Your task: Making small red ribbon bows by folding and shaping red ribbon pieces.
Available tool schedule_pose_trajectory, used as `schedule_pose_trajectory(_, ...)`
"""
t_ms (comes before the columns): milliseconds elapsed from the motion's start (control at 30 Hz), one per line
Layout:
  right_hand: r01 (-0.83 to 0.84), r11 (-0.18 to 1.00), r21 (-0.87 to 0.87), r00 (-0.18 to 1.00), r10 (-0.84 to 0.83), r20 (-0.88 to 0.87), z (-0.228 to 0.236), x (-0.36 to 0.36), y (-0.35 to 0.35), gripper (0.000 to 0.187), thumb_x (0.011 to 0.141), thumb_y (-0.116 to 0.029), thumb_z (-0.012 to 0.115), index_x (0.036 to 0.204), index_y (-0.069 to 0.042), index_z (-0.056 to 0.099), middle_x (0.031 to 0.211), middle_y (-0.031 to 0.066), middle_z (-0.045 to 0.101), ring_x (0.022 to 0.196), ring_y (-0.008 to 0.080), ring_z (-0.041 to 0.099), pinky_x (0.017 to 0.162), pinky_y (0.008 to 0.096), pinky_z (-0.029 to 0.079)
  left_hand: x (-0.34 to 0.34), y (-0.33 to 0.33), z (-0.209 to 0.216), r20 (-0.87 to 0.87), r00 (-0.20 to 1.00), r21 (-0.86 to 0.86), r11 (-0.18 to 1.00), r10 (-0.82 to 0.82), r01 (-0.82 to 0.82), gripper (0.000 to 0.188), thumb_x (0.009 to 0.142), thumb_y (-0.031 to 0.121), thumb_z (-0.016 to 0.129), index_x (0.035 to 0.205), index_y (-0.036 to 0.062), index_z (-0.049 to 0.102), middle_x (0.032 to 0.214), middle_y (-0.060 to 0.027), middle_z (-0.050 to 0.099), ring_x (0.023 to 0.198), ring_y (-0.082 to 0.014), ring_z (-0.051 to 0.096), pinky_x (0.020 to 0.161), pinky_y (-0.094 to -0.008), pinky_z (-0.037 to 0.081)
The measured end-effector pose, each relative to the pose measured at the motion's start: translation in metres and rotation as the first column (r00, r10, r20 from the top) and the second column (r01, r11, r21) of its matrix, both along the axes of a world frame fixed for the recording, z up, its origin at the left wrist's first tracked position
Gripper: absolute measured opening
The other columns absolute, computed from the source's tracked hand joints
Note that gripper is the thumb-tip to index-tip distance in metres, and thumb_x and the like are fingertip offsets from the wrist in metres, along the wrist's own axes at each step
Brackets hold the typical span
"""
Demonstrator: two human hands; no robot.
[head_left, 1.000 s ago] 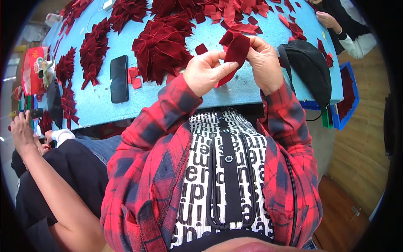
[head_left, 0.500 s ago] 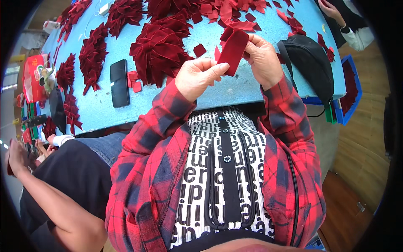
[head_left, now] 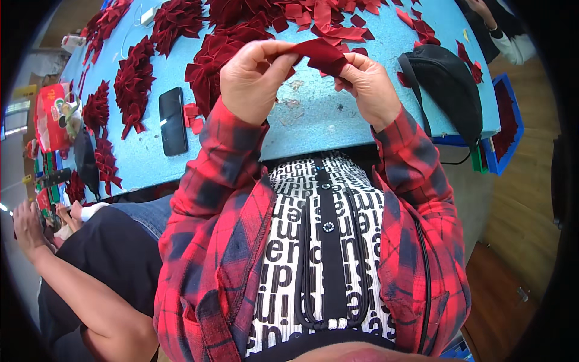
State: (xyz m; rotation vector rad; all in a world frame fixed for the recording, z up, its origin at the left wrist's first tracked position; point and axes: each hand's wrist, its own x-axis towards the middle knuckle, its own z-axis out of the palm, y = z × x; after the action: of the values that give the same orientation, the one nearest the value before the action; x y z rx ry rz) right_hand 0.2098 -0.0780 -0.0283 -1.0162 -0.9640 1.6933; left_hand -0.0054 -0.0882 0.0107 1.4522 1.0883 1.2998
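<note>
A strip of dark red velvet ribbon [head_left: 321,55] is stretched between my hands above the table's near part. My left hand [head_left: 252,78] pinches one end between thumb and fingers. At the other end, my right hand [head_left: 369,84] grips it with thumb and forefinger. The ribbon bends in the middle, and part of its far side is hidden. Just beyond and left of my left hand lies a large heap of red velvet bows [head_left: 208,66]. Loose red ribbon pieces [head_left: 338,30] are scattered on the far side of my hands.
The light blue table [head_left: 145,163] carries a black phone [head_left: 173,120] at left and a black bag [head_left: 446,84] at right. More bow heaps [head_left: 134,78] stand farther left. A blue crate [head_left: 508,127] is beyond the right edge. Another person's arm [head_left: 90,295] is at lower left.
My left hand has moved up and left, and the ribbon has turned from upright and folded to stretched sideways between both hands. My right hand has shifted slightly.
</note>
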Motion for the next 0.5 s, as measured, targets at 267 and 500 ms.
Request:
schedule_pose_trajectory(267,-0.019,0.992,-0.124,0.996,0.007,-0.090,0.005,-0.010,-0.010,0.015,0.093,-0.010,0.066,0.106,-0.003,0.070,0.087,0.0013,0.067,0.073,0.0093,0.060,0.069,0.0239,0.051,0.020,0.009,-0.001,-0.248,0.958,0.308,0.949,0.147,-0.066,0.018,0.080,0.000,0.077,0.096,0.0093,0.076,0.091,-0.0054,0.074,0.077,-0.0161,0.064,0.066,-0.0261,0.052)
schedule_pose_trajectory(500,-0.027,0.990,-0.135,0.987,0.005,-0.161,0.002,-0.013,-0.013,0.015,0.094,-0.012,0.066,0.106,-0.003,0.068,0.091,0.0009,0.067,0.076,0.0095,0.059,0.070,0.0250,0.051,0.019,0.001,-0.010,-0.379,0.912,0.438,0.899,0.157,0.027,0.021,0.077,0.000,0.075,0.095,0.0101,0.075,0.091,-0.0062,0.074,0.079,-0.0219,0.066,0.073,-0.0316,0.053)
